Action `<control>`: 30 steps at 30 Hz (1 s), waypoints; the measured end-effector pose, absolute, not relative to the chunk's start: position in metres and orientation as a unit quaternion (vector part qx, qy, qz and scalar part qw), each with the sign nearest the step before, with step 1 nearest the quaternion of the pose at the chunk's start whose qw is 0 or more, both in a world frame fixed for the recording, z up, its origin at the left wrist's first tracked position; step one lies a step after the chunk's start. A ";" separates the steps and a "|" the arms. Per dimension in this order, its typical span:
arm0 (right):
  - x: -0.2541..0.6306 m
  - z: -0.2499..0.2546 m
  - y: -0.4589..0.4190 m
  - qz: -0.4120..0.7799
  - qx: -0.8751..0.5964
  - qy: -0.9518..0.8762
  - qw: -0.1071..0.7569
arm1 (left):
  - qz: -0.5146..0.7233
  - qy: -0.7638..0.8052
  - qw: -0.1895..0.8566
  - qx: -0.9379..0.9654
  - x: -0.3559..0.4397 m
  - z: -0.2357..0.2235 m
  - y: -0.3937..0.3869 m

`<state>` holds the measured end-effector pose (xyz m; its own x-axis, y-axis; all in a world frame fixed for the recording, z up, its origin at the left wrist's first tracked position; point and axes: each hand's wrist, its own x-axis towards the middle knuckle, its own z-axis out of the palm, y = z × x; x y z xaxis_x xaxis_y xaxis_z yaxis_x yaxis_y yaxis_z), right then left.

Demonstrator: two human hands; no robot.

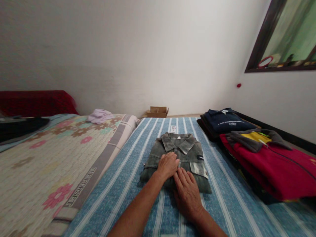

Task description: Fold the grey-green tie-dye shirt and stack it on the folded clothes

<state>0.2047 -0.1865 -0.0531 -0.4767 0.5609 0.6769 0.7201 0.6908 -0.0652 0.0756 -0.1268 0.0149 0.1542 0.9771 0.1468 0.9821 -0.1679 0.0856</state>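
A folded grey-green denim jacket (154,154) lies on a blue striped bedspread (128,174), its collar toward the wall. It has a dark label and a paler pocket flap on the right side of its chest. My left hand (168,165) rests on the middle of the jacket front, fingers slightly bent and pointing right. Just below and to the right, my right hand (187,189) lies flat over the lower front, its fingers stretched out. The fingertips of both hands come close together at the front closure. Neither hand grips anything that I can see.
At right lie a folded red jacket (283,168) with grey collar and a stack topped by a navy garment (227,121). A flowered bed cover (84,164) spreads at left, with a pale lilac cloth (99,116) on it. By the wall sits a cardboard box (158,113).
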 end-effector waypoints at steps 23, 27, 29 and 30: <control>0.205 -0.051 -0.186 -0.101 -0.372 -0.855 0.347 | -0.074 -0.590 -0.060 -0.802 0.086 0.028 -0.122; 0.205 -0.048 -0.186 -0.091 -0.372 -0.857 0.344 | -0.035 -0.594 -0.124 -0.794 0.088 0.022 -0.116; 0.204 -0.048 -0.187 -0.089 -0.374 -0.858 0.341 | -0.019 -0.609 -0.154 -0.778 0.087 0.020 -0.115; 0.204 -0.048 -0.187 -0.089 -0.375 -0.857 0.341 | -0.013 -0.615 -0.165 -0.771 0.086 0.019 -0.115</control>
